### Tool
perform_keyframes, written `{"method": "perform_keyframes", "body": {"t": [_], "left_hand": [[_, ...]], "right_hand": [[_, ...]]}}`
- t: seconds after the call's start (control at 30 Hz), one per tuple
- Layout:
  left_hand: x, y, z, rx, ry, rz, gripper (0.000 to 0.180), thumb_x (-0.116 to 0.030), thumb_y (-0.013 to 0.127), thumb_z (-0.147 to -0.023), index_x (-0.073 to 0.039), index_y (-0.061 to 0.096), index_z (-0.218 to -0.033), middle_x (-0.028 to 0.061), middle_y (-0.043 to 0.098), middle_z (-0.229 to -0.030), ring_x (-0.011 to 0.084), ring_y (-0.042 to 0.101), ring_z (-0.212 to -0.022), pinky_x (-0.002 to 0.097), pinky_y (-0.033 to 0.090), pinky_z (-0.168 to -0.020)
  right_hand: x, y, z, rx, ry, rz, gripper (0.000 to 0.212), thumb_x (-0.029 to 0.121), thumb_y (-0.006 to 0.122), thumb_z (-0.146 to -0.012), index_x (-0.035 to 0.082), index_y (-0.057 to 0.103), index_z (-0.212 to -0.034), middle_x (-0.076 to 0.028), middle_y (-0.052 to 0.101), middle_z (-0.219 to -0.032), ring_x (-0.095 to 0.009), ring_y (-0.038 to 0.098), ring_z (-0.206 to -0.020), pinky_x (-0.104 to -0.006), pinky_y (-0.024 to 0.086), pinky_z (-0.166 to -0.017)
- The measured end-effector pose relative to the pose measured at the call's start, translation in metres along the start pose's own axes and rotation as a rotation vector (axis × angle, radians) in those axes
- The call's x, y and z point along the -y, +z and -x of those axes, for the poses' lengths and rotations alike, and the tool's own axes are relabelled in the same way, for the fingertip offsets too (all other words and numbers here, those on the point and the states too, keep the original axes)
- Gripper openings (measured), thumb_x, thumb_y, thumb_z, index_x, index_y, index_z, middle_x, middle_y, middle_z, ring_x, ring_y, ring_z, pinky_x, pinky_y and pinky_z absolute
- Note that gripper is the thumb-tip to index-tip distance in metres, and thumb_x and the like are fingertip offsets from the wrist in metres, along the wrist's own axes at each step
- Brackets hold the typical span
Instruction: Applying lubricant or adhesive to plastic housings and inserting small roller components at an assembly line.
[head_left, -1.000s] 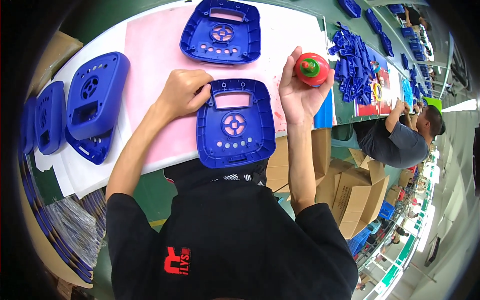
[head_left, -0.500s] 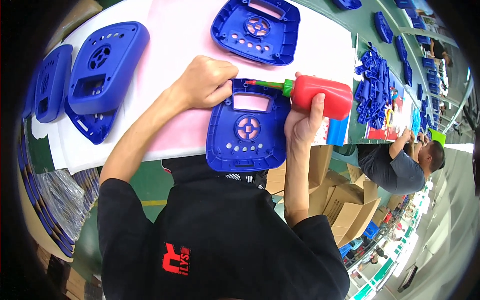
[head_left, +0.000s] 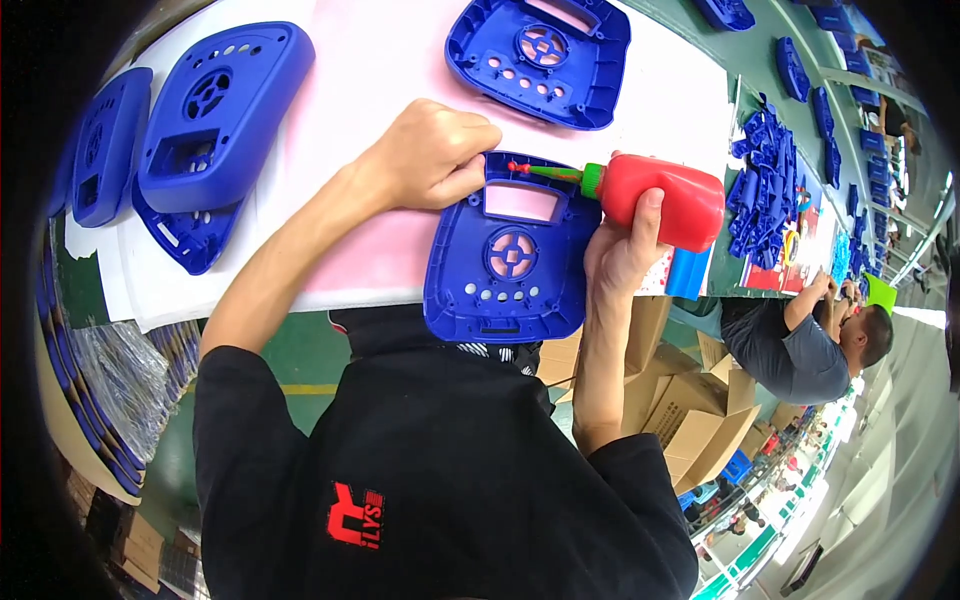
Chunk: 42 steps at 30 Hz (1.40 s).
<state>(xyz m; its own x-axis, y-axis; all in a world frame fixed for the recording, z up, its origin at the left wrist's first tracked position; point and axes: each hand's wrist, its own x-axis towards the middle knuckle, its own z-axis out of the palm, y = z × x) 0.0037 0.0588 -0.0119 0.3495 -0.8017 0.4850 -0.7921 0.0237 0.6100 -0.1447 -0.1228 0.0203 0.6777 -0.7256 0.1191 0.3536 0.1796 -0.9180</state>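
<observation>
A blue plastic housing (head_left: 462, 270) lies hollow side up at the table's near edge, jutting slightly over it. It has a rectangular window, a round cross-barred opening and a row of small holes. My left hand (head_left: 435, 155) is closed on its upper left corner, fingers curled at the rim. In my right hand (head_left: 622, 255) is a red squeeze bottle (head_left: 672, 200), tilted on its side with its green nozzle (head_left: 555, 173) pointing left. The nozzle's red tip is over the housing's upper left inside, by a small post; whether it touches cannot be seen.
Another blue housing (head_left: 590, 90) lies hollow side up beyond. At left, several blue housings (head_left: 245, 120) are stacked or leaning. Small blue parts (head_left: 765, 190) are heaped at right, near a seated co-worker (head_left: 800, 350). Cardboard boxes (head_left: 700, 420) stand below the table.
The whole view has shifted, so most things appear farther right. Both hands keep their hold, and the nozzle tip stays over the housing's upper left corner, having moved only slightly.
</observation>
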Motion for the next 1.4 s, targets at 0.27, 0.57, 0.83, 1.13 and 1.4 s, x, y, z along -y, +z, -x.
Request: {"method": "perform_keyframes", "body": {"t": [0.27,0.57,0.83,1.13,1.4], "left_hand": [[0.002,-0.001,0.000,0.018,0.001,-0.008,0.012,-0.008,0.054,-0.068,-0.001,0.046,-0.072,0.0153,0.046,-0.062,0.0369,0.050,-0.055,0.0456,0.040,-0.052],[-0.001,-0.001,0.000,0.007,-0.015,0.017,0.013,-0.010,0.054,-0.068,-0.001,0.045,-0.071,0.0150,0.044,-0.060,0.0367,0.049,-0.054,0.0453,0.040,-0.052],[-0.001,0.000,-0.001,0.012,-0.021,0.022,0.013,-0.010,0.054,-0.068,-0.001,0.045,-0.070,0.0150,0.043,-0.060,0.0366,0.048,-0.054,0.0457,0.039,-0.052],[0.000,-0.003,-0.005,0.024,-0.013,0.006,0.013,-0.010,0.053,-0.069,-0.001,0.044,-0.069,0.0157,0.045,-0.060,0.0369,0.050,-0.055,0.0456,0.040,-0.053],[-0.006,-0.012,-0.002,0.047,0.006,-0.025,0.008,-0.006,0.053,-0.069,-0.001,0.047,-0.068,0.0171,0.046,-0.060,0.0374,0.050,-0.053,0.0457,0.041,-0.052]], "right_hand": [[-0.003,0.000,0.008,-0.025,-0.164,0.068,0.055,0.027,0.068,-0.090,0.001,0.042,-0.131,-0.014,0.054,-0.121,-0.031,0.060,-0.104,-0.0435,0.051,-0.092],[-0.004,-0.011,0.016,-0.080,-0.256,0.197,0.049,0.030,0.067,-0.089,-0.001,0.048,-0.122,-0.013,0.060,-0.106,-0.022,0.060,-0.092,-0.0354,0.050,-0.084],[0.000,-0.007,0.014,-0.088,-0.306,0.256,0.045,0.029,0.066,-0.089,0.000,0.049,-0.119,-0.012,0.061,-0.099,-0.022,0.061,-0.083,-0.0345,0.050,-0.078],[-0.002,-0.004,0.017,-0.175,-0.272,0.333,0.040,0.021,0.068,-0.089,0.000,0.051,-0.119,-0.011,0.062,-0.102,-0.021,0.062,-0.088,-0.0337,0.051,-0.081],[0.026,-0.021,-0.030,-0.193,0.432,-0.191,0.041,0.032,0.062,-0.091,0.005,0.049,-0.119,-0.013,0.062,-0.103,-0.026,0.060,-0.095,-0.0447,0.048,-0.084]]}}
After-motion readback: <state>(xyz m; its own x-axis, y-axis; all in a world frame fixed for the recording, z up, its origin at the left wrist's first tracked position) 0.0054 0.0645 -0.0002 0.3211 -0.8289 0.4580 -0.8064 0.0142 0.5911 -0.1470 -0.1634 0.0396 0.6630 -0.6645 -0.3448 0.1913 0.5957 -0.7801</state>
